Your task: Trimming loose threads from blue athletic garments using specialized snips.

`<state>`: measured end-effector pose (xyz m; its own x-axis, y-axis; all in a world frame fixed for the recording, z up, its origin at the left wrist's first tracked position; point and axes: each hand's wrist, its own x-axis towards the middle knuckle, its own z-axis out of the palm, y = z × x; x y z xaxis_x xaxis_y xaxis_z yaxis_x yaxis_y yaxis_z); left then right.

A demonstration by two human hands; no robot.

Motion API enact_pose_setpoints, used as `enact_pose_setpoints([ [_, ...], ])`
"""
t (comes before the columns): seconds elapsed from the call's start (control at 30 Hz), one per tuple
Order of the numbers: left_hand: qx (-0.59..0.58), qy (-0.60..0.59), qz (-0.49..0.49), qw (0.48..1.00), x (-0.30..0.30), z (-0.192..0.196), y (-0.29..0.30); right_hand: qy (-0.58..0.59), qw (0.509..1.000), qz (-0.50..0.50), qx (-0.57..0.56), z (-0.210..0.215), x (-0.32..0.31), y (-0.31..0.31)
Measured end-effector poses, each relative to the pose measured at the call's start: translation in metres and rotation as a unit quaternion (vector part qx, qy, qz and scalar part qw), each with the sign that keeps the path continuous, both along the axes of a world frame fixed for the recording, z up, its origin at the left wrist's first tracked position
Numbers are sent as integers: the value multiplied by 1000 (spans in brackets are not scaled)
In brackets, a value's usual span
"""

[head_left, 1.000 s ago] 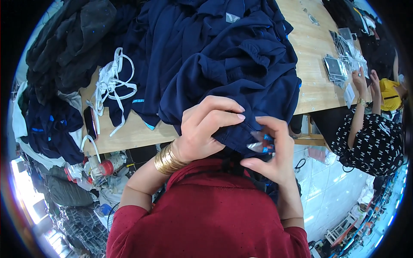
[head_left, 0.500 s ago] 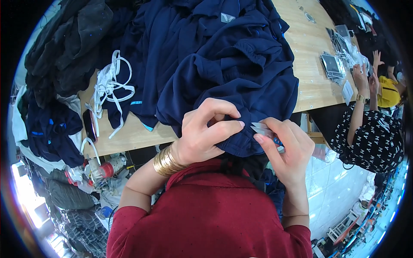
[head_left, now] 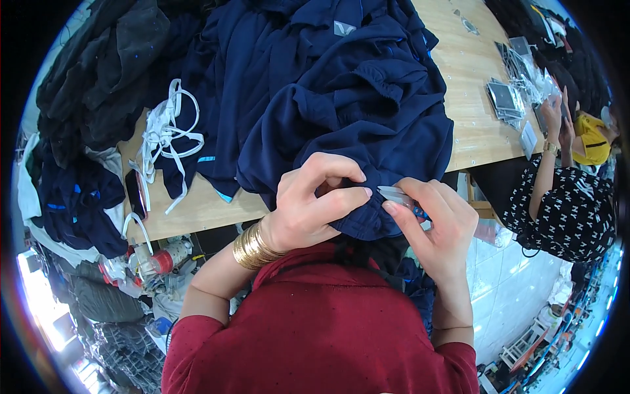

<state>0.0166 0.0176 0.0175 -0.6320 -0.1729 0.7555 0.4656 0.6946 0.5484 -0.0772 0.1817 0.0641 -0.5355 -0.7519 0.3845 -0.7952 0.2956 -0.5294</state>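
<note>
My left hand, a stack of gold bangles on its wrist, pinches at the gathered edge of a navy garment. Whether a thread or a fold of cloth lies between thumb and forefinger is too small to tell. In my right hand is a pair of thread snips, partly covered by the fingers. Their pointed metal blades lie close together, the tips right beside my left thumb and over the navy cloth. The garment spreads across the table and hangs over its near edge in front of me.
White drawstring cords and a phone lie left on the wooden table. Dark clothes are heaped farther left. Packaged labels or tags sit at the right, near a co-worker in a patterned black top.
The snips' blades have come together from a spread position, and their tips have moved slightly left toward my left hand. The co-worker's hands at the right have also shifted.
</note>
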Motion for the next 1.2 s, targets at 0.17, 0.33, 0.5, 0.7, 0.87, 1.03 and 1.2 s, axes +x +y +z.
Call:
enact_pose_setpoints([
  [0.17, 7, -2, -5, 1000, 0, 1, 2, -38, 999, -4, 3, -2, 1, 1],
  [0.33, 22, -1, 3, 1000, 1, -1, 1, -169, 982, -43, -76, -7, -1, 2],
  [0.5, 58, -24, 2, 998, -3, 3, 4, -348, 930, 5, -116, -3, 8, -10],
  [0.7, 152, -46, 0, 987, -3, -7, 5, -394, 889, -143, -187, -13, -7, -11],
  [0.87, 192, -31, 3, 981, -2, -12, 5, -279, 919, -178, -215, -29, -3, -3],
  [1.03, 218, -31, -1, 976, -3, -13, 7, -97, 960, 17, -263, -50, 20, 5],
  [1.2, 180, -98, 36, 978, -5, -2, 2, -119, 992, -5, -51, -44, 13, 1],
])
